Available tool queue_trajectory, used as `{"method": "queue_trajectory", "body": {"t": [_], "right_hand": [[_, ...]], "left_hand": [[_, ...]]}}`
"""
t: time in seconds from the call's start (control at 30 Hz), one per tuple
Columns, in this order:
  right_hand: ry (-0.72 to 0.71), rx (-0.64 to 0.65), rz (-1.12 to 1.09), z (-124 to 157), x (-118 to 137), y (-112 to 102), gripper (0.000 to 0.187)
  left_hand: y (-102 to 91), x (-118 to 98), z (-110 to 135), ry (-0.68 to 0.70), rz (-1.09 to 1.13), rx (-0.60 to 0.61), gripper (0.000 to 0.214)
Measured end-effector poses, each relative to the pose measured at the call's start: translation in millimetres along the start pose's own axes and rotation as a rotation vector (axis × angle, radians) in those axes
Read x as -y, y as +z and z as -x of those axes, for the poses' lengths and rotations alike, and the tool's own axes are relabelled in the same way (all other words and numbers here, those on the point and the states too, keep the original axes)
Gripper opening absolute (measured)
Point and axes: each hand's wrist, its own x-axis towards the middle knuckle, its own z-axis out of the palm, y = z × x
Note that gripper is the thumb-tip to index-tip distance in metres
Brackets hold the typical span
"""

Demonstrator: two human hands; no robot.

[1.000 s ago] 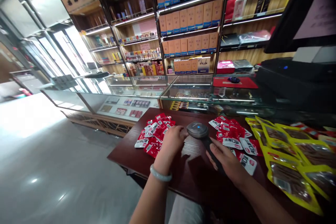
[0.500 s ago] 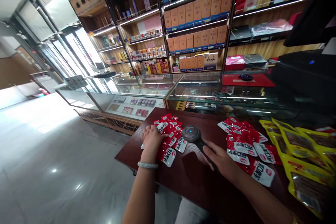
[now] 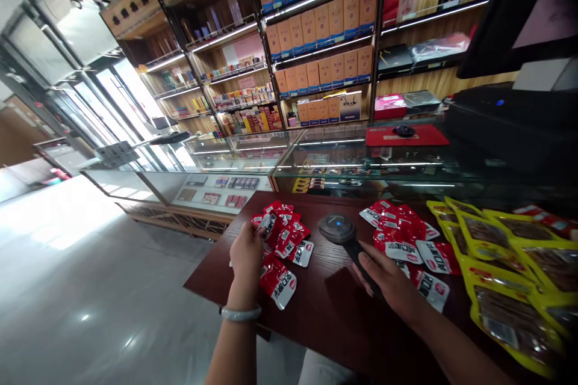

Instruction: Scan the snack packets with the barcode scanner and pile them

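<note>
My left hand point(image 3: 246, 252), with a pale bangle at the wrist, pinches the white end of a red-and-white snack packet point(image 3: 268, 224) at the left pile. Several more red packets point(image 3: 289, 238) lie loosely heaped beside and under it, one point(image 3: 279, 280) nearer the table's front. My right hand point(image 3: 379, 271) is wrapped round the handle of a black barcode scanner point(image 3: 338, 228), held above the dark wooden table point(image 3: 311, 307). Its head points left toward the packets, apart from them, and a blue light shows on top. To the right of the scanner lies a second heap of red packets point(image 3: 401, 234).
Yellow snack bags point(image 3: 506, 289) cover the table's right side. Behind the table stands a glass display counter point(image 3: 334, 159) bearing a red mat point(image 3: 424, 134) with a mouse point(image 3: 403, 130). A black monitor point(image 3: 497, 30) juts in at upper right. Shelves of orange boxes point(image 3: 323, 27) line the wall.
My left hand has gone from lying over the pile to pinching one packet, lifting its end. A packet at the front has shifted. The scanner remains in my right hand; the view has turned slightly right.
</note>
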Motion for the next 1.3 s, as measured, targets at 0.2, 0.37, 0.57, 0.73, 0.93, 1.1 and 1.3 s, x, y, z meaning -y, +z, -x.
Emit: {"method": "queue_trajectory", "body": {"t": [0.2, 0.37, 0.57, 0.73, 0.93, 1.1, 1.3], "right_hand": [[0.043, -0.042, -0.099, 7.3, 6.1, -12.6, 0.051], [0.099, -0.073, -0.098, 9.2, 5.3, -20.9, 0.053], [0.083, 0.003, -0.107, 8.3, 14.0, -15.7, 0.052], [-0.108, -0.151, 0.075, 13.4, 15.9, -19.8, 0.055], [-0.114, -0.335, 0.084, 12.7, -0.9, -30.9, 0.064], [-0.106, -0.324, 0.080, 13.2, -2.4, -37.3, 0.062], [-0.086, -0.240, 0.068, 15.6, -1.5, -37.0, 0.057]], "left_hand": [[-7.7, -7.3, -3.3, -0.023, 0.060, -0.030, 0.024], [-11.7, -8.1, -11.4, -0.046, 0.210, -0.080, 0.028], [20.8, -39.1, 7.3, -0.064, 0.783, 0.043, 0.038], [51.5, -79.6, 34.5, -0.101, 1.131, 0.178, 0.047], [70.5, -118.6, 47.1, -0.127, 1.329, 0.211, 0.050], [73.6, -133.5, 49.6, -0.124, 1.348, 0.191, 0.052], [82.2, -135.6, 50.6, -0.121, 1.355, 0.219, 0.045]]}}
